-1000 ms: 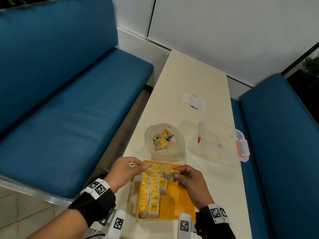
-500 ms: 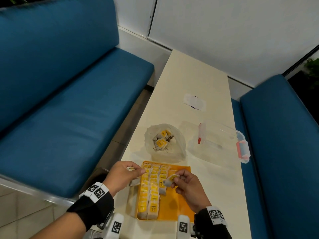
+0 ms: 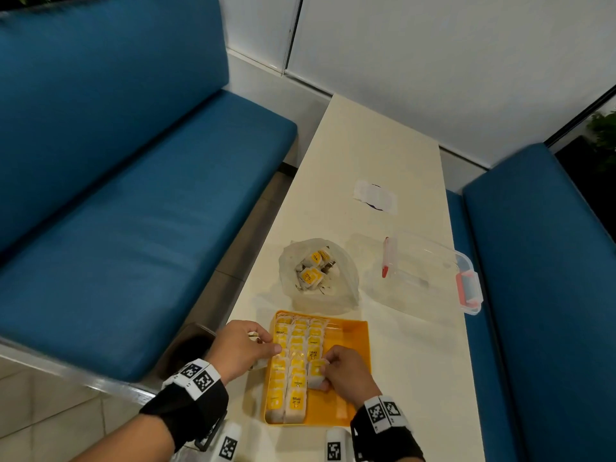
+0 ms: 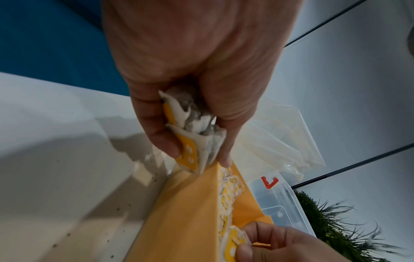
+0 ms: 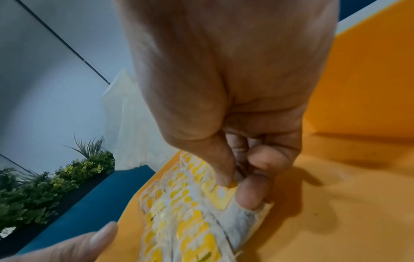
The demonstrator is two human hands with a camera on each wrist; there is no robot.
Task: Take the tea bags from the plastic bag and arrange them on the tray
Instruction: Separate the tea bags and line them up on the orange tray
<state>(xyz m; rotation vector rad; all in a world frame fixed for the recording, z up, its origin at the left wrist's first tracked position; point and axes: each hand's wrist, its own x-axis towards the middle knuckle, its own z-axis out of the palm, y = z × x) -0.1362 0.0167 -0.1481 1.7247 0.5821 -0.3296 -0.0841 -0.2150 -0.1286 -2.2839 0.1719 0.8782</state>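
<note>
Orange tray point(image 3: 353, 338): plastic, at the near end of the cream surface point(image 3: 376, 155), between the two hands; its right part is bare.
Rows in tray point(image 3: 293, 365): yellow-and-white tea bags overlapping in columns along the tray's left side, the third column shorter than the other two.
Right hand point(image 3: 346, 370): over the tray, thumb and fingertips point(image 5: 248, 195) pinching one tea bag point(image 3: 316, 371) at the near end of the third column, the bag's lower edge touching the tray floor.
Left hand point(image 3: 241, 350): just beside the tray's left wall, fingers curled round a small bunch of tea bags point(image 4: 195, 141), a fingertip at the tray's rim.
Plastic bag point(image 3: 336, 288): translucent, open-mouthed, just beyond the tray's far edge, with several more tea bags point(image 3: 311, 271) loose inside.
Clear box point(image 3: 430, 271): right of the bag, with red clips at each end.
White paper patch point(image 3: 375, 196): farther up the surface, well apart from the rest.
Blue benches point(image 3: 133, 208): padded, one on each side of the surface.
</note>
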